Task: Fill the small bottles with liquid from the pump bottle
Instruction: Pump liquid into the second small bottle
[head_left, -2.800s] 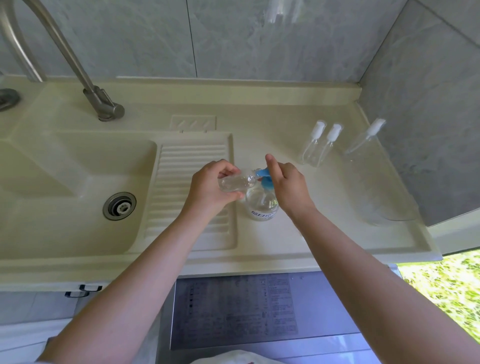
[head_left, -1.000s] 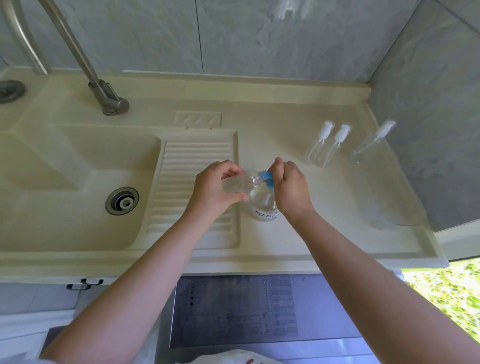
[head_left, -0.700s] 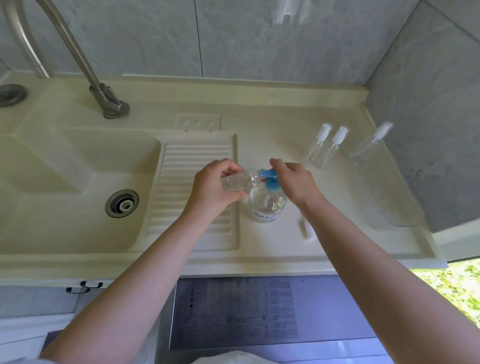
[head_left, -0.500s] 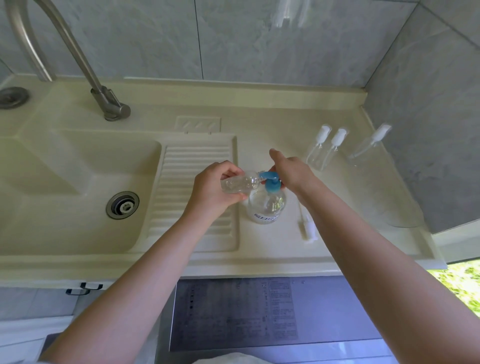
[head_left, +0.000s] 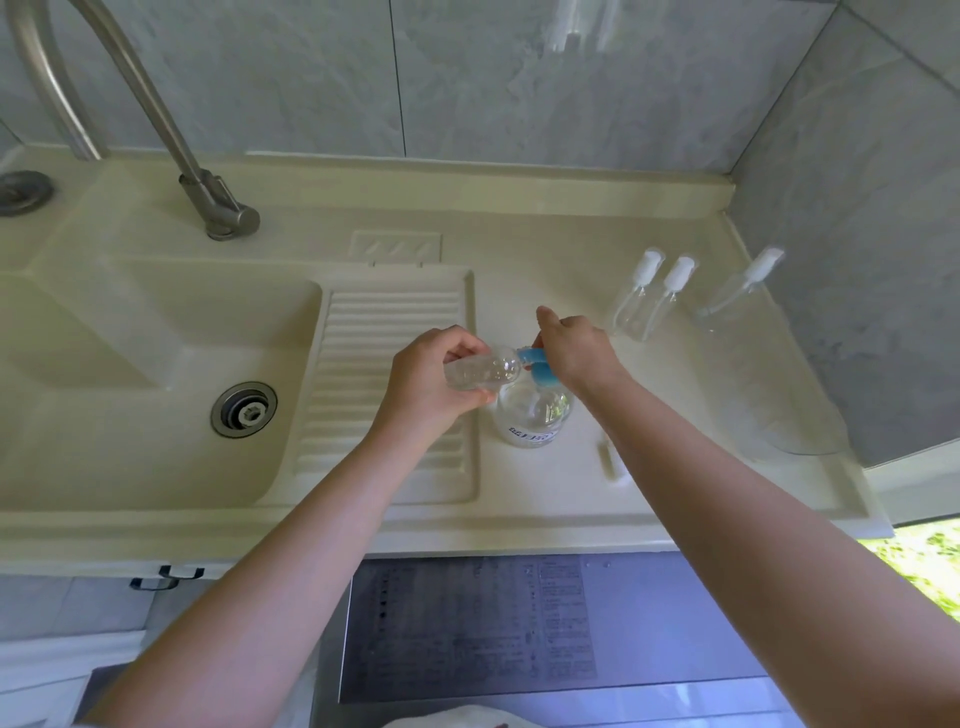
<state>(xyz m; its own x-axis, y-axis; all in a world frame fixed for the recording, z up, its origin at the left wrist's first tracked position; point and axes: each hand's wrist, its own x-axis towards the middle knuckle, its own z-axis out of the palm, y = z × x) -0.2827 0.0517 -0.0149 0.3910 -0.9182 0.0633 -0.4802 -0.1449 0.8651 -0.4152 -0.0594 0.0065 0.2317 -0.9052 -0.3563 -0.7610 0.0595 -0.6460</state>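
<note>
Landmark taken: the pump bottle (head_left: 532, 421), standing upright on the counter (head_left: 545, 514) just right of the ribbed drainboard (head_left: 384, 384).

Far left of the pump bottle: the sink basin (head_left: 130, 374) with its drain (head_left: 243, 409). The tap (head_left: 218, 208) is mounted behind the basin.

Immediately left of the pump bottle: the left hand (head_left: 431, 384). Its grip is closed around a small clear bottle (head_left: 480, 370), fingers curled over the base end. The small bottle lies nearly level, its open mouth projecting clear of the hand to the right and meeting the blue pump nozzle (head_left: 532, 357) above the pump bottle's shoulder. Contact between mouth and nozzle appears made; liquid level inside cannot be told.

Directly over the pump bottle: the right hand (head_left: 571, 345), fingers bent down onto the blue pump head; whether the grip is wrapped around it or only pressing on top cannot be told.

Just right of the pump bottle, on the counter: a small white cap piece (head_left: 608, 457), partly hidden by the right forearm.

Further right and behind: two capped small bottles (head_left: 649, 301), touching side by side, and a third capped bottle (head_left: 737, 296) apart from them, near the wall.
</note>
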